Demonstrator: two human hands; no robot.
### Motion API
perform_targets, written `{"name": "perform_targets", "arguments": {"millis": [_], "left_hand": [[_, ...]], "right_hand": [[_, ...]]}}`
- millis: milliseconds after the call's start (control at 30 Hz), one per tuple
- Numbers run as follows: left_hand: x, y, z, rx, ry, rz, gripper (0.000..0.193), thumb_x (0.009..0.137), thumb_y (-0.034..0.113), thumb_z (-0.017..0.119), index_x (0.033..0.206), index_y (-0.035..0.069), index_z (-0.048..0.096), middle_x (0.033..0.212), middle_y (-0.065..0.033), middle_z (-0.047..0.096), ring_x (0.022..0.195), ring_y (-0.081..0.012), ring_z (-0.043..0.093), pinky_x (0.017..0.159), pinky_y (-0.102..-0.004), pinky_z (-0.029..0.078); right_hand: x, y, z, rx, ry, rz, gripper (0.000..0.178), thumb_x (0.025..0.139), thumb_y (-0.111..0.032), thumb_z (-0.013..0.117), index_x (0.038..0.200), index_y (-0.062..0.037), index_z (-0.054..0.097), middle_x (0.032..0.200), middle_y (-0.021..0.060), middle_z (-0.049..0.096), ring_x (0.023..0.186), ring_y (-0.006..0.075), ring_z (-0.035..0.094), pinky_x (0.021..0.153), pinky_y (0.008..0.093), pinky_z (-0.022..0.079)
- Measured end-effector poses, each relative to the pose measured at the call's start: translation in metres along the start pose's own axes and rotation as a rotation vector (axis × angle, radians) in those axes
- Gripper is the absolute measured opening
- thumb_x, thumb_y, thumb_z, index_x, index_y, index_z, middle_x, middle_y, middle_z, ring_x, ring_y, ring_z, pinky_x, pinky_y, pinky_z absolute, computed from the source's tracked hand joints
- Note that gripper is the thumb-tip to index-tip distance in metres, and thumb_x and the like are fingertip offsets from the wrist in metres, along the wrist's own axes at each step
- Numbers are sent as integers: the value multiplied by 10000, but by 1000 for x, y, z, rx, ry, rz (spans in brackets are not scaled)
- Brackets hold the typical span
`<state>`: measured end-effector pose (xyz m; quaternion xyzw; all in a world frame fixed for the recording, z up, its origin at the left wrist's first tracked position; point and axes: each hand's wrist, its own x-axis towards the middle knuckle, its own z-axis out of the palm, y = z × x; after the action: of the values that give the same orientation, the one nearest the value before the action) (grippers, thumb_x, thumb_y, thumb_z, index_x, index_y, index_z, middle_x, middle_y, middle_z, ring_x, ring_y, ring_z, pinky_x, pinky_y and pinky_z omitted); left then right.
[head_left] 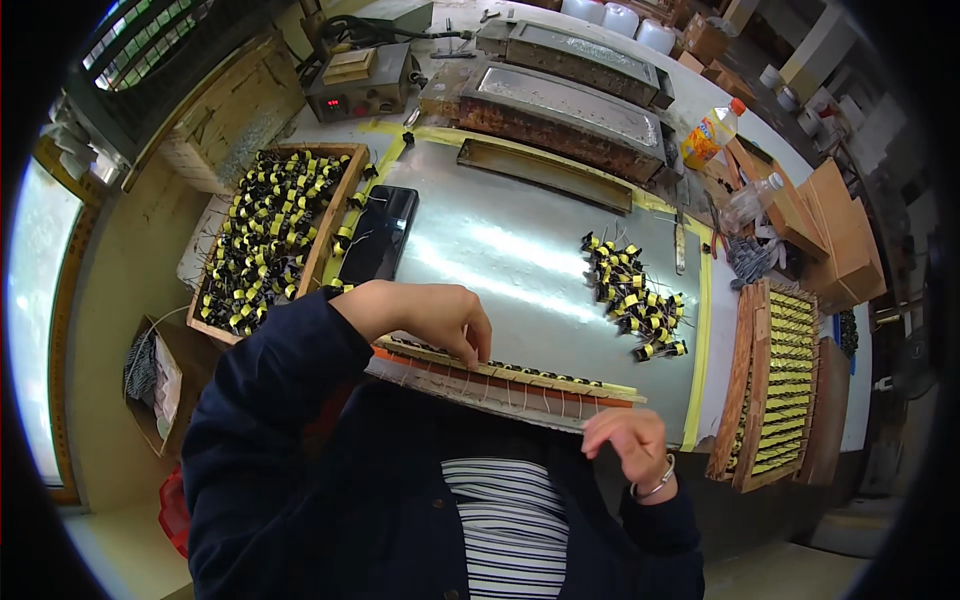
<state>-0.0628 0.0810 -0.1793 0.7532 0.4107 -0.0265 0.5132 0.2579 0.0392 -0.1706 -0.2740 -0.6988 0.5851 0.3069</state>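
Note:
A long narrow wooden strip [560, 379] lies along the near edge of the table, with a row of small black and yellow wire-leaded coils along it. Thin pale leads hang down over its near side. My left hand [430, 312] reaches over the strip, its bent fingers pressed together on the row near the middle; what they pinch is hidden. Beside the strip's right end, my right hand [630, 442] is curled, thumb toward fingers; anything between them is too small to make out. A loose pile of coils [640, 295] lies on the metal sheet [500, 290] beyond.
A wooden box [345, 200] full of coils stands left, beside a black phone [380, 235]. Metal troughs [560, 105] and a control box [365, 85] sit at the back. Wooden racks of coils [785, 385], bottles [712, 135] and cardboard [840, 235] are at right.

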Motion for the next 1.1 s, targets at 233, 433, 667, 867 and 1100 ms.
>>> {"name": "perform_targets", "arguments": {"millis": [233,433,667,867,1100], "left_hand": [[16,9,-5,49,-26,-62,214,772,229,690,958,125,696,882,-61,678,799,-209,632,714,-326,496],[18,5,-7,51,-30,-90,215,767,235,692,958,136,696,899,-55,676,806,-209,627,723,-333,492],[11,-2,-7,37,-24,-79,223,762,239,696,963,141,696,872,-67,673,814,-217,627,724,-340,491],[0,-7,-7,34,-30,-88,226,764,223,689,973,137,693,882,-67,670,812,-220,624,713,-339,486],[-15,-19,-7,7,-31,-81,228,764,210,683,977,130,690,908,-63,667,830,-225,622,727,-340,481]], "right_hand": [[22,27,3,89,-360,-112,293,869,-168,529,617,-36,601,604,33,608,640,203,622,940,452,420],[22,45,9,-10,-498,-48,290,865,-177,530,619,-48,613,628,32,631,652,192,638,932,459,425],[25,40,19,-85,-480,-13,234,852,-152,550,655,-46,619,653,29,638,657,185,636,926,450,434],[45,35,51,46,-393,-175,157,813,-134,629,704,-22,636,654,54,619,640,231,610,923,453,450],[49,52,82,-91,-517,-84,134,821,-119,600,714,-46,634,684,48,636,673,229,628,927,453,444]]}}
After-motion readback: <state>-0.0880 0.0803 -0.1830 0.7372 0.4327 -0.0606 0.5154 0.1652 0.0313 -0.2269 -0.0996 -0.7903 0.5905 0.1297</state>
